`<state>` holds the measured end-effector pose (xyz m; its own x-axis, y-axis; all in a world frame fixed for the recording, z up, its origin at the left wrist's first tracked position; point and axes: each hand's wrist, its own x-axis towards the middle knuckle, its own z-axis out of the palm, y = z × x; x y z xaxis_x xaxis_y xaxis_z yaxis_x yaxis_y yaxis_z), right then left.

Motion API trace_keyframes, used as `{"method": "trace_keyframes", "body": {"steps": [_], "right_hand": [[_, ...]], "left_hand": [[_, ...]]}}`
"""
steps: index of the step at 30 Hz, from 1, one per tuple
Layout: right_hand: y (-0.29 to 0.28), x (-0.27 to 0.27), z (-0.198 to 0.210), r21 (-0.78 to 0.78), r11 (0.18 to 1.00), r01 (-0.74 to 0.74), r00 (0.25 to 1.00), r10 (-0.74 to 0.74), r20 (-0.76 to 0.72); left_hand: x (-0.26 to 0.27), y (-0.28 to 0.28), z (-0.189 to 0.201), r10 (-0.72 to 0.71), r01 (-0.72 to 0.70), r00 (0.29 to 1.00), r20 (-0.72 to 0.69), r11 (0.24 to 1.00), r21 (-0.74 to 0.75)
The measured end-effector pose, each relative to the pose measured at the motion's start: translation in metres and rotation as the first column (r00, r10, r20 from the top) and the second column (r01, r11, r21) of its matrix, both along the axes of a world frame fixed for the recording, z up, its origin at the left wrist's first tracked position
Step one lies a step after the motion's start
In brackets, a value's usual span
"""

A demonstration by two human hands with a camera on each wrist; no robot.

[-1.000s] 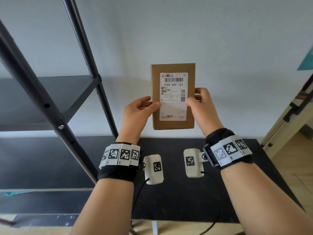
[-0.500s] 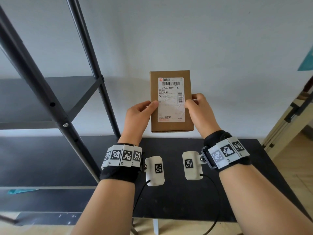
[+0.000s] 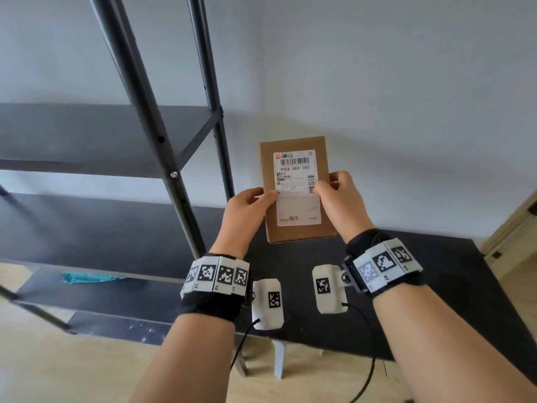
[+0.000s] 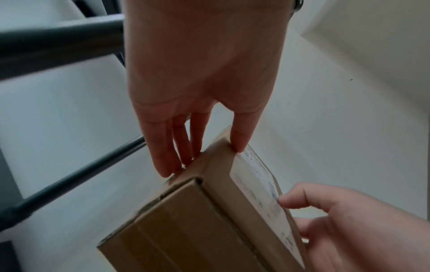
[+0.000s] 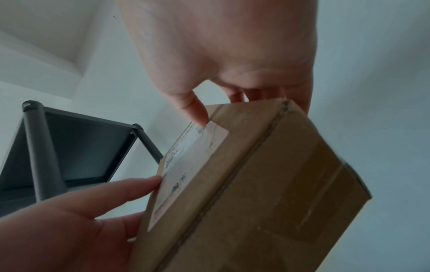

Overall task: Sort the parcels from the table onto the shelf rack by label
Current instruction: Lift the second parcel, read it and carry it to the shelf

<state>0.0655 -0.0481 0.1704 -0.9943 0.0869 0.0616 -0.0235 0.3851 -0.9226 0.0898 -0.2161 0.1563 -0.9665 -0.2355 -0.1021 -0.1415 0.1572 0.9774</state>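
Note:
A brown cardboard parcel (image 3: pixel 299 234) with a white shipping label (image 3: pixel 296 170) is held upright in the air above the black table (image 3: pixel 453 286), label facing me. My left hand (image 3: pixel 247 210) grips its left edge, thumb on the front, fingers behind. My right hand (image 3: pixel 337 196) grips the right edge the same way. The left wrist view shows the parcel (image 4: pixel 197 220) pinched by the left hand (image 4: pixel 197 152), with the right hand (image 4: pixel 325 220) at lower right. In the right wrist view the parcel (image 5: pixel 256 184) sits between the right hand (image 5: pixel 221 103) and the left hand (image 5: pixel 93 211).
A dark metal shelf rack (image 3: pixel 162 141) stands to the left, with bare boards at several levels. A teal scrap (image 3: pixel 87 277) lies on its lowest board. A white wall is behind. Wooden furniture (image 3: pixel 511 234) stands at the far right.
The parcel and both hands have dropped lower in the view, and the view has turned so more of the rack and floor shows. Both grips are unchanged.

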Motion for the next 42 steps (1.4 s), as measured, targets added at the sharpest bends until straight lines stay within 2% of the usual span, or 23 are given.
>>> {"method": "trace_keyframes", "body": {"steps": [7,16,24,29,33,42], "right_hand": [[-0.054,0.056,-0.009,0.023,1.000,-0.011,1.000,0.011,0.022],[-0.135,0.168,-0.022,0.026,0.997,-0.066,0.995,0.064,0.078],[-0.250,0.228,-0.027,-0.031,0.969,-0.244,0.964,0.246,0.101],[-0.333,0.234,-0.035,-0.036,0.919,-0.392,0.911,0.393,0.123],[-0.407,0.221,-0.042,0.011,0.852,-0.524,0.842,0.516,0.158],[-0.593,0.178,-0.047,-0.004,0.731,-0.683,0.717,0.671,0.191]], "left_hand": [[0.069,-0.051,-0.007,0.017,-0.017,0.999,0.041,1.000,-0.006],[0.192,-0.129,-0.017,0.042,-0.045,0.996,0.080,0.999,0.026],[0.274,-0.238,-0.020,0.225,-0.230,0.968,0.109,0.973,0.031],[0.297,-0.312,-0.026,0.327,-0.337,0.936,0.130,0.940,0.057],[0.304,-0.376,-0.035,0.427,-0.438,0.894,0.134,0.897,0.063],[0.287,-0.532,-0.033,0.639,-0.638,0.759,0.126,0.768,-0.053]]}}
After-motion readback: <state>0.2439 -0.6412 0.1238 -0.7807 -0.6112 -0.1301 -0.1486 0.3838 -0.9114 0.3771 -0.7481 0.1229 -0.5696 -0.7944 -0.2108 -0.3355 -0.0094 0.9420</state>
